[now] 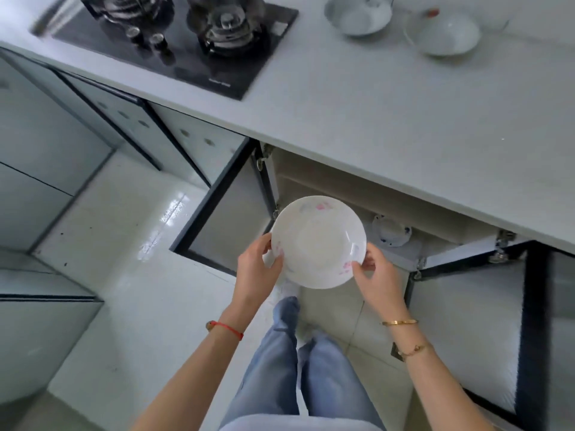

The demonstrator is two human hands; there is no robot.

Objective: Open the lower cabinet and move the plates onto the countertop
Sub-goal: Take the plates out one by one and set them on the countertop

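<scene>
A white plate with pink flower marks (317, 241) is held in the air in front of the open lower cabinet (357, 194), below the countertop's edge. My left hand (258, 265) grips its left rim and my right hand (373, 269) grips its right rim. Both cabinet doors stand open: the left door (224, 213) and the right door (473, 331). Inside the cabinet, behind the plate, lies a smaller white dish with blue marks (392, 231). The grey countertop (389, 113) runs above the cabinet.
A black gas hob (183, 35) is set into the countertop at the left. Two white bowls (357, 14) (448, 34) stand at the countertop's far right. Shut cabinet fronts (124, 119) line the left. My legs in jeans (311, 368) stand on the pale tiled floor.
</scene>
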